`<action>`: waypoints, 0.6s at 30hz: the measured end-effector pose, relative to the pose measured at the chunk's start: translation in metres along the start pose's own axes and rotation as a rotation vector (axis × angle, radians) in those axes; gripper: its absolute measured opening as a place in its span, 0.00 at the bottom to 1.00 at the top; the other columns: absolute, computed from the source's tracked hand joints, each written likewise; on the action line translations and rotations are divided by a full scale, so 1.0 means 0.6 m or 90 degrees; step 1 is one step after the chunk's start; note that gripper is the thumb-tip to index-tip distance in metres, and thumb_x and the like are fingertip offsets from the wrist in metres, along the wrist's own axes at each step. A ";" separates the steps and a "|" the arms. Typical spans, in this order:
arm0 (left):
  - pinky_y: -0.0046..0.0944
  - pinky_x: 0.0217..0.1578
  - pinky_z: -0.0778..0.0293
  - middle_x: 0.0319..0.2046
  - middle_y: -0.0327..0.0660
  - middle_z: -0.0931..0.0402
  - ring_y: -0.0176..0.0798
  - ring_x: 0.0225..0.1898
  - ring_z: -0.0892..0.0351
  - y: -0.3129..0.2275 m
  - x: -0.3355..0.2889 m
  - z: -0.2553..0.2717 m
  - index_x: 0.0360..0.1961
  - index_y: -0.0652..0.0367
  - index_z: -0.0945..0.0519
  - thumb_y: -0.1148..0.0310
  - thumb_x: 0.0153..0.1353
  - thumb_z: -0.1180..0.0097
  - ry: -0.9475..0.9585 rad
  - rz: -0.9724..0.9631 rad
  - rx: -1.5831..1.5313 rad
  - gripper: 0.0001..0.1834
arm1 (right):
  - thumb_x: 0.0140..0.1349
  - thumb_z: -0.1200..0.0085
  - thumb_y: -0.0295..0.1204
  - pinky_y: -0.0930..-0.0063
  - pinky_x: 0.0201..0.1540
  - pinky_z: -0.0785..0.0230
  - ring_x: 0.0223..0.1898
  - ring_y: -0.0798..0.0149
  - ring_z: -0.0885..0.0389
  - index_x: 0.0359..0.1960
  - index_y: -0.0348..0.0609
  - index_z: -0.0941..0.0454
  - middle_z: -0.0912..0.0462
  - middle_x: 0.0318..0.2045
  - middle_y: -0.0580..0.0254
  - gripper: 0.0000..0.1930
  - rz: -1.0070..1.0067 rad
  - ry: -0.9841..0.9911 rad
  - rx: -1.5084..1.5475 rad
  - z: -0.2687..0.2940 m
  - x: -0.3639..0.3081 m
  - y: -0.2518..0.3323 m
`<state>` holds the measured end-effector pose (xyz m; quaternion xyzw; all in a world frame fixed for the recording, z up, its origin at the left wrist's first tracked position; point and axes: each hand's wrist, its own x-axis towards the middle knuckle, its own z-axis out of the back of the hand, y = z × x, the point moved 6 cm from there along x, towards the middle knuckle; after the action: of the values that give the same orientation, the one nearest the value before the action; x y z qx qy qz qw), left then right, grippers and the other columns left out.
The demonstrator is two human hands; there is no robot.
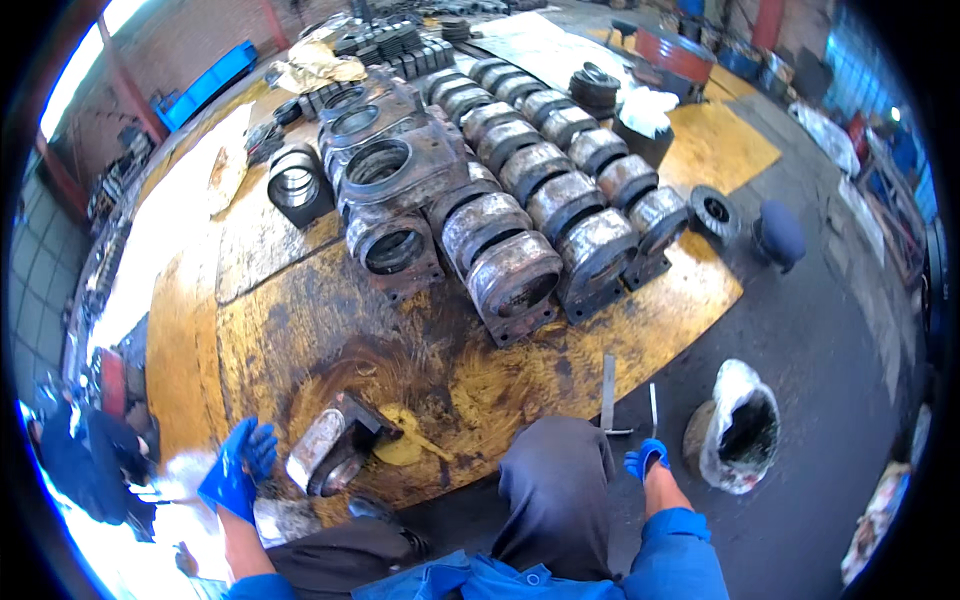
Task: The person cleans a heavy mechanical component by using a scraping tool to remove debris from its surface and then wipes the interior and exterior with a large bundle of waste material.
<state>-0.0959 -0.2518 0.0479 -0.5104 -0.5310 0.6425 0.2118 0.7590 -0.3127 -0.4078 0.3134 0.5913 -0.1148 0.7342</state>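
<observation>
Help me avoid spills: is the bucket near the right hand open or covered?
Open. White plastic wraps the rim of the bucket, but its mouth is uncovered and the dark inside shows.

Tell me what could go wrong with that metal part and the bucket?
The metal part sits beside the left hand and looks heavy, so it might pinch that hand if it tipped.

The yellow sheet has dark smears; if they're greasy, a shoe might slip.

The plastic-lined bucket stands open near the right hand, so a bump might spill the dark stuff inside.
</observation>
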 end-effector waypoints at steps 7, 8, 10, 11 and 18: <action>0.41 0.57 0.25 0.60 0.41 0.19 0.40 0.56 0.18 -0.009 0.057 0.003 0.66 0.43 0.25 0.47 0.71 0.44 0.022 0.043 0.021 0.26 | 0.75 0.54 0.47 0.62 0.18 0.26 0.18 0.53 0.17 0.42 0.40 0.23 0.14 0.28 0.45 0.20 0.461 0.044 -0.215 -0.172 -0.386 0.310; 0.40 0.54 0.23 0.58 0.40 0.18 0.38 0.53 0.18 -0.018 0.055 -0.011 0.64 0.46 0.24 0.46 0.69 0.41 0.036 0.002 -0.005 0.27 | 0.74 0.51 0.47 0.65 0.19 0.28 0.19 0.57 0.18 0.44 0.40 0.21 0.14 0.26 0.51 0.20 0.541 0.048 -0.246 -0.209 -0.479 0.348; 0.39 0.52 0.23 0.53 0.40 0.17 0.38 0.52 0.18 -0.027 0.079 -0.060 0.60 0.52 0.22 0.45 0.66 0.37 0.030 0.025 0.038 0.29 | 0.74 0.49 0.48 0.68 0.19 0.30 0.18 0.60 0.20 0.50 0.42 0.20 0.14 0.27 0.52 0.21 0.610 0.025 -0.217 -0.224 -0.577 0.443; 0.38 0.50 0.23 0.50 0.40 0.16 0.37 0.49 0.17 -0.035 0.079 -0.058 0.60 0.53 0.22 0.46 0.66 0.37 0.027 -0.014 0.023 0.29 | 0.73 0.49 0.49 0.69 0.19 0.30 0.18 0.61 0.20 0.50 0.43 0.21 0.14 0.27 0.53 0.21 0.650 0.091 -0.155 -0.250 -0.624 0.468; 0.27 0.30 0.29 0.40 0.33 0.16 0.25 0.32 0.21 -0.022 0.095 -0.005 0.58 0.53 0.19 0.51 0.65 0.35 -0.040 -0.053 0.116 0.25 | 0.68 0.43 0.45 0.71 0.26 0.37 0.25 0.67 0.27 0.67 0.51 0.26 0.20 0.33 0.63 0.27 0.628 0.598 -0.246 -0.602 -0.867 0.372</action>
<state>-0.1194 -0.1992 0.0355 -0.4462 -0.4975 0.6943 0.2669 0.4488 -0.0289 0.1160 0.4253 0.6444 0.4855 0.4102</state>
